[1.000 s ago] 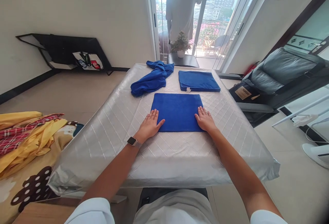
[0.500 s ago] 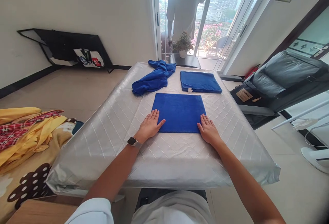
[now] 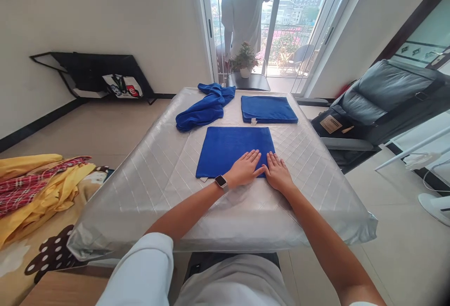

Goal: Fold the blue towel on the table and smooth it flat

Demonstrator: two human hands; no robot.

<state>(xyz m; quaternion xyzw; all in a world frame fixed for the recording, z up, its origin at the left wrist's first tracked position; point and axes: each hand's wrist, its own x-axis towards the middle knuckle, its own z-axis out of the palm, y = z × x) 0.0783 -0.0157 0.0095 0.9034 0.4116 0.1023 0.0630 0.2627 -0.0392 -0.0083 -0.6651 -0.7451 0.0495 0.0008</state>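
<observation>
A folded blue cloth (image 3: 228, 149) lies flat near the middle of the table, a small white tag poking out at its near left corner. My left hand (image 3: 245, 167) rests flat on the cloth's near right part, fingers stretched out, a watch on the wrist. Beside it my right hand (image 3: 278, 171) lies flat over the cloth's right edge, fingers extended; the two thumbs are close together. Behind are a second folded blue cloth (image 3: 269, 109) with a white tag and a crumpled blue cloth (image 3: 206, 109) to the left.
A silvery quilted cover lies over the table (image 3: 147, 198). A person (image 3: 242, 11) stands at the sliding door beyond a chair with a potted plant (image 3: 245, 60). To the right is a dark armchair (image 3: 383, 95); yellow and red plaid fabrics (image 3: 45, 189) lie at left.
My left hand has moved right, from the cloth's left edge to beside my right hand. The tag at the near left corner now shows. My right hand stays at the right edge.
</observation>
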